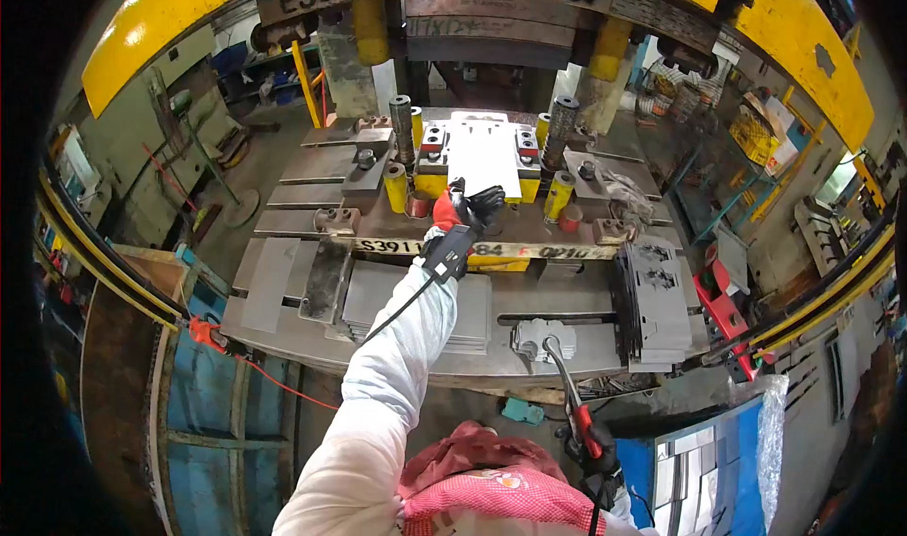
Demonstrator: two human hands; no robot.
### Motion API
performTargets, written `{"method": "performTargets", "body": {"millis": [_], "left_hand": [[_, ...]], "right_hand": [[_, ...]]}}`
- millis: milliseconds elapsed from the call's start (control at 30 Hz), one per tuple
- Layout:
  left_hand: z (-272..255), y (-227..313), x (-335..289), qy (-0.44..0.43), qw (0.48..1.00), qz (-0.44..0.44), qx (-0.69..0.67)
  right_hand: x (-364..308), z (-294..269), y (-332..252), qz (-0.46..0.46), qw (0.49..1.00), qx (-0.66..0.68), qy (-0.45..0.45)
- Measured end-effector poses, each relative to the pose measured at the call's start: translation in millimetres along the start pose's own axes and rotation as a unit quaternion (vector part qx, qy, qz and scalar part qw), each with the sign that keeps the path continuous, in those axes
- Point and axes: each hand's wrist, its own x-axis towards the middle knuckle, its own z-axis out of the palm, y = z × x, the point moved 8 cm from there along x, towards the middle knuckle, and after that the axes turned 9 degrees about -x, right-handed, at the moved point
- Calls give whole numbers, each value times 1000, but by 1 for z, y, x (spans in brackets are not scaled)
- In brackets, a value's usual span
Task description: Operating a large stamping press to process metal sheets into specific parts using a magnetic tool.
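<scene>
A bright metal sheet (484,153) lies on the lower die, between the guide posts of a press. My left hand (472,207), in a black and red glove, is at its near edge with the fingers closed on it; glare hides the fingertips' exact hold. A dark device with a cable (448,255) is strapped at my left wrist. Low on the right, my gloved right hand (597,453) is wrapped round red-handled locking pliers (574,396). Their jaws reach a small stack of notched metal pieces (543,336) on the near table; whether they grip one is unclear.
Flat sheets are stacked on the table at the left (378,300), and dark cut plates (658,319) stand in a pile at the right. Yellow guide posts (558,196) rise beside the die. A yellow press frame (812,54) arches overhead. A red cord (283,385) hangs at the left.
</scene>
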Motion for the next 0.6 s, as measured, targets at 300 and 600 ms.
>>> {"method": "performTargets", "body": {"millis": [300, 600], "left_hand": [[-12, 1, 15, 15, 999, -22, -21], [-11, 0, 12, 22, 998, -33, -42]], "right_hand": [[-2, -25, 26, 28, 999, -18, -9], [-3, -12, 17, 34, 999, -6, 6]]}}
